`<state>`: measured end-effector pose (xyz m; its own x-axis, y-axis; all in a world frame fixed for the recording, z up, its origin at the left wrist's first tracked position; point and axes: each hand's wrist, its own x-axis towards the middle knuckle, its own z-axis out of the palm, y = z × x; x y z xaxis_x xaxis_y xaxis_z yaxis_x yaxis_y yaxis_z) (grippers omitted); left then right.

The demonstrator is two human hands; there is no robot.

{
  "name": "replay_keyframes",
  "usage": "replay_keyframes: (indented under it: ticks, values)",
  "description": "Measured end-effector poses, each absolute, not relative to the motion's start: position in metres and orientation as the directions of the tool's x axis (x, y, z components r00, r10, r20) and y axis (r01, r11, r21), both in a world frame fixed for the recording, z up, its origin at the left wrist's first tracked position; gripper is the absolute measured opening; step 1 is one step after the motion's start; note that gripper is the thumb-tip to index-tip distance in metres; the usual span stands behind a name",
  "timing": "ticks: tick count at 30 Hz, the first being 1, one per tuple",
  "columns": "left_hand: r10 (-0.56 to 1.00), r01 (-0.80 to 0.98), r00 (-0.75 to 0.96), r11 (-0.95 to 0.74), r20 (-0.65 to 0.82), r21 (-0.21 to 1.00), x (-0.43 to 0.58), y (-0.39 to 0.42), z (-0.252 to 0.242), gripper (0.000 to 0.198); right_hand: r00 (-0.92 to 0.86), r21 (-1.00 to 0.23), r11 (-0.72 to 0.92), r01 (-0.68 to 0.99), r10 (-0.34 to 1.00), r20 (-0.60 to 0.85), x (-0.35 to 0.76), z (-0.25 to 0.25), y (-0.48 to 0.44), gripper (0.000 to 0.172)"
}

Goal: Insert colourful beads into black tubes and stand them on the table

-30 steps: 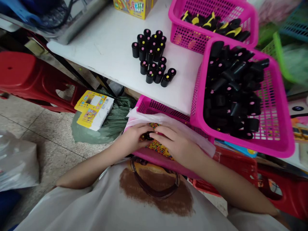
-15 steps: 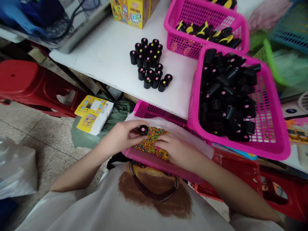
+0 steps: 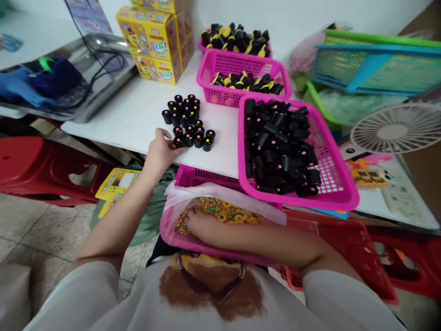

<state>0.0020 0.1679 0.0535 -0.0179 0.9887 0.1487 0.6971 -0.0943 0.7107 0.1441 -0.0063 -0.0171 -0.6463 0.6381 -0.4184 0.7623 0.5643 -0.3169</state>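
Note:
My left hand (image 3: pixel 161 148) reaches onto the white table (image 3: pixel 138 115) and pinches a small black tube (image 3: pixel 178 142) at the near left of a standing cluster of black tubes (image 3: pixel 188 122) with coloured tops. My right hand (image 3: pixel 201 225) rests low in the pink basket on my lap (image 3: pixel 172 236), its fingers curled among small coloured beads (image 3: pixel 210 209) and yellow pieces inside a clear plastic liner. What those fingers hold is hidden.
A large pink basket (image 3: pixel 339 193) full of loose black tubes sits right of the cluster. Two more pink baskets (image 3: pixel 210 69) with black-and-yellow parts stand behind, beside yellow boxes (image 3: pixel 153 43). Red stools (image 3: pixel 31 165) stand left; a white fan (image 3: pixel 396 128) lies right.
My left hand lifted a black tube from the lap basket and carried it up to the cluster on the table. My right hand sank into the beads. The camera tilted upward.

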Motion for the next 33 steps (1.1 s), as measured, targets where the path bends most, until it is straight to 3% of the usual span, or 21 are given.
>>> replay_keyframes:
  ticks: [3,6,10,12,14,17,20,28,30,33]
  values:
    - [0.989,0.723,-0.03,-0.078,0.144,0.687,-0.002,0.166,0.066,0.064,-0.688,-0.378,0.575,0.726,0.602,-0.405,0.145,-0.024,0.003,0.024]
    - [0.964,0.783,0.018,-0.178,0.264,0.596,0.005,0.161,0.095,0.056,-0.729,-0.455,0.571,0.683,0.571,-0.378,0.15,-0.025,0.011,0.023]
    - [0.807,0.662,0.431,-0.586,0.403,0.467,0.07,0.16,0.128,0.024,-0.74,-0.526,0.529,0.666,0.558,-0.375,0.153,-0.021,0.018,0.025]
    - [0.634,0.508,0.699,-0.766,0.33,0.394,0.119,0.16,0.131,0.02,-0.738,-0.551,0.504,0.665,0.559,-0.378,0.154,-0.019,0.02,0.029]
    - [0.439,0.362,0.873,-0.876,0.212,0.319,0.166,0.159,0.128,0.037,-0.742,-0.572,0.494,0.655,0.562,-0.365,0.154,-0.019,0.021,0.033]
    - [0.316,0.294,0.947,-0.924,0.052,0.243,0.214,0.153,0.121,0.054,-0.746,-0.584,0.498,0.641,0.583,-0.321,0.157,-0.022,0.019,0.035]
    - [0.32,0.317,0.947,-0.922,-0.024,0.222,0.229,0.145,0.114,0.033,-0.736,-0.598,0.481,0.641,0.607,-0.3,0.161,-0.022,0.018,0.038]
    - [0.36,0.333,0.93,-0.908,0.068,0.253,0.219,0.135,0.115,0.015,-0.724,-0.666,0.397,0.632,0.61,-0.323,0.164,-0.019,0.023,0.043]
    - [0.4,0.338,0.908,-0.877,0.127,0.342,0.199,0.128,0.131,0.014,-0.72,-0.696,0.361,0.621,0.615,-0.323,0.164,-0.022,0.023,0.044]
    - [0.526,0.323,0.82,-0.751,0.226,0.576,0.14,0.107,0.151,0.019,-0.724,-0.733,0.334,0.593,0.62,-0.303,0.167,-0.026,0.023,0.041]
